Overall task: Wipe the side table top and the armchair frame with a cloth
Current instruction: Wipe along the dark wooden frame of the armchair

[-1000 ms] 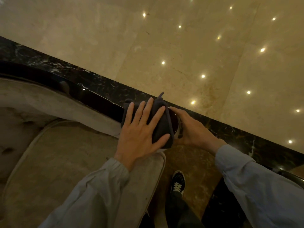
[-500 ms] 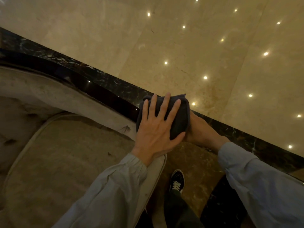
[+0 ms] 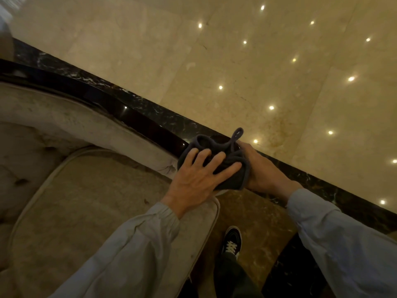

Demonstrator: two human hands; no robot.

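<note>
A dark grey cloth [image 3: 232, 179] is bunched over the front end of the armchair's glossy dark wooden frame [image 3: 137, 123]. My left hand [image 3: 197, 179] presses on top of the cloth with its fingers curled into the folds. My right hand [image 3: 262, 171] grips the cloth from the right side, its fingers hidden beneath the fabric. A loop of the cloth sticks up behind the hands. The beige seat cushion [image 3: 86, 211] lies to the left, below my left forearm. No side table shows in this view.
A polished beige marble floor [image 3: 279, 72] with reflected ceiling lights fills the top and right. A black marble strip [image 3: 322, 186] runs diagonally behind the armrest. My dark sneaker [image 3: 232, 241] stands on brown marble beside the chair.
The cloth, flat under my spread left hand a moment ago, is now crumpled with a loop raised. My left fingers have curled into it and both hands have shifted slightly toward the armrest's end.
</note>
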